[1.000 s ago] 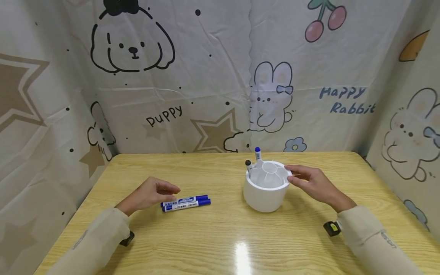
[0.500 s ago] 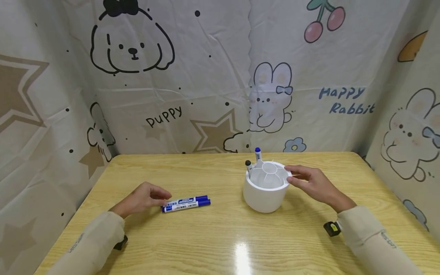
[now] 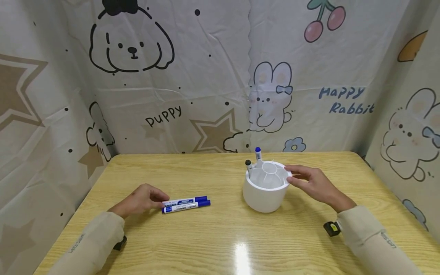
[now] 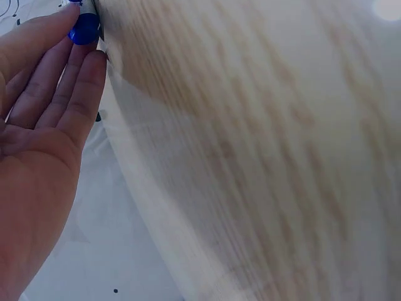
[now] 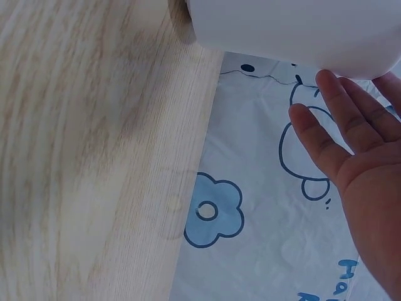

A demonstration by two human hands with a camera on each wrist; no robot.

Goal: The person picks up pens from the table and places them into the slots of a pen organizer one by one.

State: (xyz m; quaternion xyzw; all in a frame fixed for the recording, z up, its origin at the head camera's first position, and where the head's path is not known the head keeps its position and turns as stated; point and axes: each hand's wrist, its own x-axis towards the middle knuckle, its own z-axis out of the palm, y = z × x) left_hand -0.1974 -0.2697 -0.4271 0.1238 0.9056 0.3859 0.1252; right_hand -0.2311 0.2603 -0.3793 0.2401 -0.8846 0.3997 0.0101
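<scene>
Two blue-capped whiteboard markers lie side by side on the table, the nearer marker [image 3: 187, 206] and the farther marker [image 3: 189, 200]. At the left end of the farther one, my left hand [image 3: 141, 199] pinches it. The left wrist view shows that blue end [image 4: 84, 28] between thumb and fingers. A round white pen holder [image 3: 264, 196] with divided compartments stands upright to the right. My right hand [image 3: 314, 185] holds its right rim with thumb and fingertips. In the right wrist view, the fingers [image 5: 338, 100] touch the holder's wall; the little finger is apart from it.
A blue-capped marker [image 3: 258, 153] and a black-capped marker [image 3: 249, 166] stand in the holder's left and back compartments. The wood-grain table [image 3: 206, 240] ends at a patterned curtain [image 3: 213, 76], which also hangs along both sides.
My left hand has moved left and down to the left end of the farther marker and taken hold of it. The right hand and the pen holder have stayed put.
</scene>
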